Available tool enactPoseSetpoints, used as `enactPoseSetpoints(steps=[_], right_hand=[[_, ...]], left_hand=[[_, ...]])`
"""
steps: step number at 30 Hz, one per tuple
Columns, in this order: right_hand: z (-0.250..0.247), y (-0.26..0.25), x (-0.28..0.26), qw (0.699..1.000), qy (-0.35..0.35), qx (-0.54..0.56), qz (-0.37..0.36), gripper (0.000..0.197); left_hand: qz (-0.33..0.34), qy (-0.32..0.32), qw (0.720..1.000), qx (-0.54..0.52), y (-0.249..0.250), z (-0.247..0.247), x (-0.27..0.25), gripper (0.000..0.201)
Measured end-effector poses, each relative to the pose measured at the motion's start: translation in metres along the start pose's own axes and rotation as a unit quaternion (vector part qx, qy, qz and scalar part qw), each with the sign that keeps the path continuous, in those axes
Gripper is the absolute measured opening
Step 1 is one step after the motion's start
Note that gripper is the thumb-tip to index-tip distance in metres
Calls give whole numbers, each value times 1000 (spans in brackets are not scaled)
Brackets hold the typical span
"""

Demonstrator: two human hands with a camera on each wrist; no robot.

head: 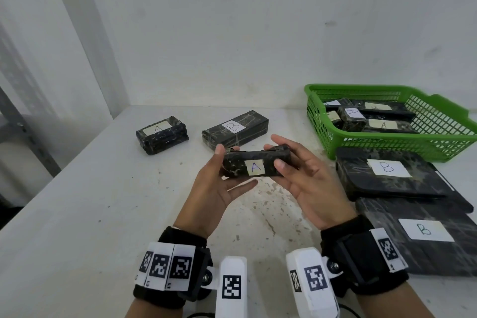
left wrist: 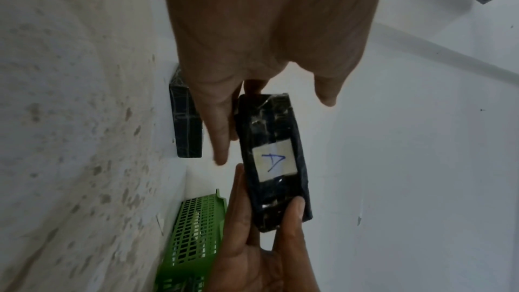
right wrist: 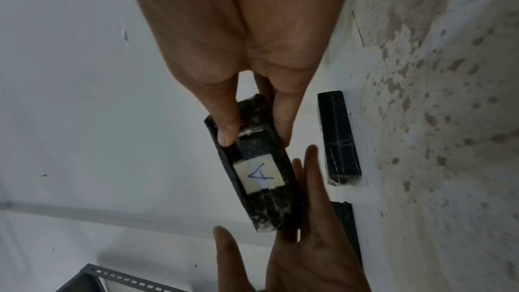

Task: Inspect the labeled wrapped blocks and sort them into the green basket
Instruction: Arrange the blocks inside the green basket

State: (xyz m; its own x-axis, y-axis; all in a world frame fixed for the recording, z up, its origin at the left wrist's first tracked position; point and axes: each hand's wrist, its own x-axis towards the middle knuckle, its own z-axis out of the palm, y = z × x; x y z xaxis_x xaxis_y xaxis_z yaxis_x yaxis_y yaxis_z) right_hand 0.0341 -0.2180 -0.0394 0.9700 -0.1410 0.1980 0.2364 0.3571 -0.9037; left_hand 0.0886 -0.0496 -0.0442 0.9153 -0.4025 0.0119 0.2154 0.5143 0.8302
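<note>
A small black wrapped block [head: 242, 160] with a white label marked A is held above the table, label toward me. My right hand [head: 277, 151] pinches its right end, thumb on the labelled face and fingers behind. My left hand [head: 236, 166] lies with straight fingers under and behind the left end, thumb standing clear. The wrist views show the same block [left wrist: 275, 163] [right wrist: 258, 177], the left hand [left wrist: 274, 131] alongside it and the right hand [right wrist: 254, 141] gripping it. The green basket [head: 387, 147] at the right rear holds several wrapped blocks, some marked A [head: 352, 115].
On the white table lie another A block [head: 161, 134] at the left rear and a long B block [head: 235, 129] behind my hands. Two large flat B packs [head: 387, 175] [head: 423, 235] lie in front of the basket. A wall stands close behind; the table edge runs along the left.
</note>
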Motion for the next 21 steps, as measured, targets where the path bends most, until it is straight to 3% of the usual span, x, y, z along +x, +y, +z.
enactPoseSetpoints(steps=[3,8,12,16,21], right_hand=[[-1,0,0,1000,-15,-5,13,49],[2,1,2,996,1,56,68,43],[3,3,1,999,35,12,24,38],[3,4,0,999,30,-11,3,31],[3,3,1,1000,24,-15,13,41]], left_hand=[[52,19,998,23,-1,-2,1,45],[100,11,994,51,-2,-5,0,26],[106,-3,993,49,-3,-2,-3,33],[68,-6,997,21,0,0,-3,46],[69,15,996,46,-1,1,-3,47]])
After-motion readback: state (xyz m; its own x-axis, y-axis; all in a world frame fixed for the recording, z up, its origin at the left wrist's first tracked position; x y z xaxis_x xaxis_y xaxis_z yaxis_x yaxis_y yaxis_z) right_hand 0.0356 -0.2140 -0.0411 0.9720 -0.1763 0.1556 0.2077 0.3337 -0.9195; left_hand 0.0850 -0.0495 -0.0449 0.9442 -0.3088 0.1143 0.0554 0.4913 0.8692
